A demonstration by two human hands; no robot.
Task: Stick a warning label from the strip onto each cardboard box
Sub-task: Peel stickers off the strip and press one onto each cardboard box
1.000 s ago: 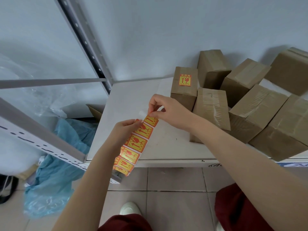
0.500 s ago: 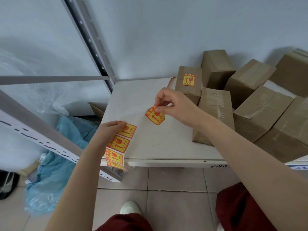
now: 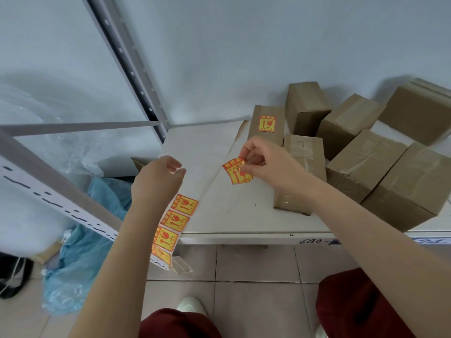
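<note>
My right hand (image 3: 266, 164) pinches one peeled orange and yellow warning label (image 3: 236, 171) above the white table (image 3: 227, 215), just left of a plain cardboard box (image 3: 305, 154). Behind that box stands a box with a label on its top face (image 3: 267, 123). My left hand (image 3: 158, 176) is over the table's left edge, fingers pinched together. Below it the label strip (image 3: 175, 225) hangs past the table's front edge, apparently held by its bare backing. Several more plain boxes (image 3: 366, 162) are piled to the right.
A grey metal rack upright (image 3: 127, 64) and its crossbars stand at the left. Clear plastic sheeting (image 3: 48, 147) and a blue plastic bag (image 3: 80, 252) lie on the floor below. A white wall closes the back. My knees and a shoe show over the tiled floor.
My right hand peeled one label off the strip and carried it right, toward the boxes. My left hand and the strip dropped away to the left.
</note>
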